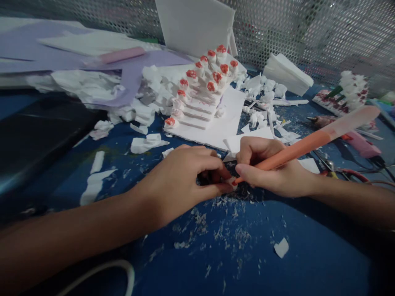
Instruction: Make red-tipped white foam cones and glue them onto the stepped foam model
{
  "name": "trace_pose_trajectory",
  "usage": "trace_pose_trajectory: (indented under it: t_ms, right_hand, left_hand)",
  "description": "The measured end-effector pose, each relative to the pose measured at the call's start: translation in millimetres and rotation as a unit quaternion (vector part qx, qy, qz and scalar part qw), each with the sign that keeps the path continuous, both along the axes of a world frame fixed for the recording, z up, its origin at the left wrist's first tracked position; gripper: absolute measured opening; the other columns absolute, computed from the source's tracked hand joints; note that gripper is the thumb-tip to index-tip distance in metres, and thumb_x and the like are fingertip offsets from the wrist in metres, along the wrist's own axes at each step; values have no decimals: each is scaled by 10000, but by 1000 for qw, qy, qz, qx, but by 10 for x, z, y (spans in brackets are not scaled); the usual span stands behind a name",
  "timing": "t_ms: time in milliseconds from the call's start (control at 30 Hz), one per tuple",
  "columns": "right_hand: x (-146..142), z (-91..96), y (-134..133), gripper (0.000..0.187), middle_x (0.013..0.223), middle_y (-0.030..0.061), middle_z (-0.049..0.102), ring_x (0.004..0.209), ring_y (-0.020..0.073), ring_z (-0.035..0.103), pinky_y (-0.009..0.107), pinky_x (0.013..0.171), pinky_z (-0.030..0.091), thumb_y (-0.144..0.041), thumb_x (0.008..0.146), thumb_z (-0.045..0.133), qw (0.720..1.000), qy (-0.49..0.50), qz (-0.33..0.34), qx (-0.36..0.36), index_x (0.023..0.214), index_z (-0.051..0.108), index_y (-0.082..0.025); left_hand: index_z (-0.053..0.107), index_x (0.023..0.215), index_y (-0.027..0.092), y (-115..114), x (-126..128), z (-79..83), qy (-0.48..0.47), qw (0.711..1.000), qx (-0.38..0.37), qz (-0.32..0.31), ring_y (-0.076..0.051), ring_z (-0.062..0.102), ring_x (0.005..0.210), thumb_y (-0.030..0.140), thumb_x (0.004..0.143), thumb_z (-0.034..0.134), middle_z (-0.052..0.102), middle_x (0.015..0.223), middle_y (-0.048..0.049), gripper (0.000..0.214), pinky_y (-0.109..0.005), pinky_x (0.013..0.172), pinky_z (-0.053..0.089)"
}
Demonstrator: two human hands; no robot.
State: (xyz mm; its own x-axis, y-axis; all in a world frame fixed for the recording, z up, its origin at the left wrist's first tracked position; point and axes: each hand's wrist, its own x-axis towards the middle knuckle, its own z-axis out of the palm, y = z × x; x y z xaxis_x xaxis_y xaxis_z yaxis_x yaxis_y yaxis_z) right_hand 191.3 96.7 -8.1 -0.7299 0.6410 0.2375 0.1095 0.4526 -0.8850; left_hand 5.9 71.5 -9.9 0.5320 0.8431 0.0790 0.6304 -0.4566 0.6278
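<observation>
Between thumb and fingers, my left hand (197,176) pinches a small white paper piece (233,182) with a red mark on it. My right hand (271,168) is closed around an orange marker (296,148), its tip touching that piece. The marker's back end slants up to the right. Just beyond my hands stands a white stepped foam model (197,111) on a flat white base (231,119). Small red-topped white paper rolls (191,75) line both sides of its steps.
Crumpled paper scraps (148,102) lie around the model. Purple sheets (21,41) are at the back left, before a perforated metal screen (308,33). A pink glue gun (361,142) and red-handled pliers (354,174) lie right. A white cable (128,271) curves at the front.
</observation>
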Motion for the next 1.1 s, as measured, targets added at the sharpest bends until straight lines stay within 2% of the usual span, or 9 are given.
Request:
trace_pose_trajectory:
  t_ms: [333,767,1100]
  right_hand:
    - [-5,-2,11,193,518,-65,444,464,15,379,148,420,304,-142,787,539,1000,10,-11,12,629,428,-145]
    - [6,-1,15,182,508,-70,463,456,11,400,141,412,298,-153,801,525,1000,12,-12,-12,650,423,-148]
    - [9,18,-1,190,484,-81,402,423,24,397,162,393,288,-145,796,499,999,0,-18,-34,636,399,-165]
  left_hand:
    - [684,699,225,-4,-9,-6,14,1000,-6,9,-123,493,620,320,700,663,534,622,18,98,-232,576,326]
    - [677,717,230,3,-15,-8,18,1000,-8,0,-125,501,634,330,704,655,559,646,20,103,-231,576,323]
    - [679,714,237,0,-10,-5,17,1000,-3,0,-120,490,623,346,697,662,546,630,26,111,-223,562,317]
